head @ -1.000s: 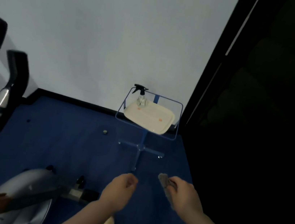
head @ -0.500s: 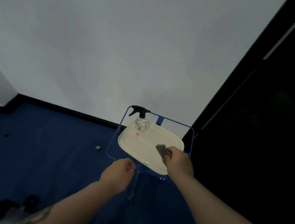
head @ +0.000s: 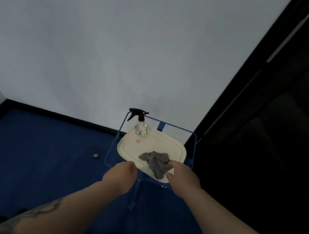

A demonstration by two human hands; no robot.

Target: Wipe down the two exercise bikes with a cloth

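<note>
Standing at the tray's (head: 181, 150) 11 o'clock, a spray bottle (head: 142, 127); right hand (head: 182, 177), fingers loosened, touches the crumpled cloth (head: 156, 161); left hand (head: 121, 175) curled, holding nothing.

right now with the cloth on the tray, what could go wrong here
1. The cloth lies near the tray's front edge, with the right hand touching it; pulling the hand back may drag it off onto the floor.
2. The tray sits on a thin blue stand; the left hand hovers at its rim, and a bump could tip the spray bottle standing at the back.
</note>
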